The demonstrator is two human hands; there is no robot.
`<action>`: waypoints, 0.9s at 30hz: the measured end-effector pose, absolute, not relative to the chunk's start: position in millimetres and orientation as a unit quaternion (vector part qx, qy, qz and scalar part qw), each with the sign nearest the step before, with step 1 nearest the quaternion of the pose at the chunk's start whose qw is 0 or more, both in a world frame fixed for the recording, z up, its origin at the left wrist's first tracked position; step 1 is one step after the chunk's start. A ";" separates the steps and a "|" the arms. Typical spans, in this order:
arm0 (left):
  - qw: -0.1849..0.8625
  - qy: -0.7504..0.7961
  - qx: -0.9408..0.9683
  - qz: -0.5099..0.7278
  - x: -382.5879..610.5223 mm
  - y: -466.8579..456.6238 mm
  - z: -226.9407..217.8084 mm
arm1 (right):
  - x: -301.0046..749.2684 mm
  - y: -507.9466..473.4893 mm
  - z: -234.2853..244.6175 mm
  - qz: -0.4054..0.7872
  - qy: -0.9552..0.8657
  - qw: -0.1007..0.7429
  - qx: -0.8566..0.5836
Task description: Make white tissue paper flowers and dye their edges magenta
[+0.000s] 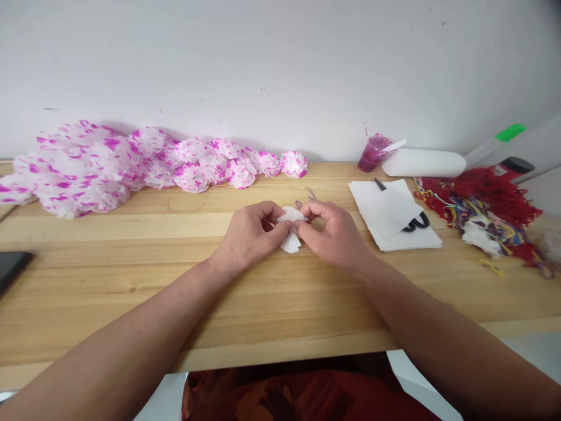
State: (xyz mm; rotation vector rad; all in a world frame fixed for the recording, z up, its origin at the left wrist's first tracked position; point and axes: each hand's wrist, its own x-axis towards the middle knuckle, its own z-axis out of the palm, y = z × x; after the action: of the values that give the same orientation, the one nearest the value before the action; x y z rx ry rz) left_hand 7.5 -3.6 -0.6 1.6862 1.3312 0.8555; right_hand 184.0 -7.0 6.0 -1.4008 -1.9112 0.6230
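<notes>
My left hand (pixel 250 235) and my right hand (pixel 333 233) meet at the middle of the wooden table (pixel 131 280), both pinched on a small folded white tissue paper piece (pixel 290 229). A thin purple wire (pixel 305 197) pokes up just behind the paper, near my right fingers. The fingers of both hands are curled and pressed on the paper's edges.
A row of white-and-pink paper flowers (pixel 131 164) lies along the wall at the back left. A stack of white paper sheets (pixel 390 216) with black scissors (pixel 416 222) sits to the right. A pink cup (pixel 372 153), a white roll (pixel 423 163) and tangled red and coloured wires (pixel 482 202) are further right. A dark object (pixel 11 266) lies at the left edge.
</notes>
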 end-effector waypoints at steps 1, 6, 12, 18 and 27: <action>0.399 0.528 0.668 0.338 7.8 -4.0 0.5 | 184.0 -7.2 5.7 0.238 -0.737 0.339 -0.533; 0.398 0.531 0.667 0.337 7.3 -3.1 0.8 | 183.7 -6.7 5.7 0.237 -0.731 0.336 -0.545; 0.423 0.523 0.661 0.332 5.4 -0.6 -3.1 | 182.5 -6.7 7.2 0.255 -0.721 0.334 -0.552; 0.425 0.519 0.664 0.330 6.1 -1.1 -3.4 | 182.4 -7.2 6.7 0.231 -0.726 0.326 -0.559; 0.439 0.511 0.661 0.330 6.3 -1.6 -3.4 | 182.4 -6.6 6.3 0.257 -0.722 0.340 -0.545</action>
State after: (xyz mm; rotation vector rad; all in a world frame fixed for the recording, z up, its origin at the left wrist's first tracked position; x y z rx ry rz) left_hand 6.3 -1.6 -3.4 1.6437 1.2707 0.8196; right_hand 182.4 -6.6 6.3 -1.4192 -1.8789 0.6701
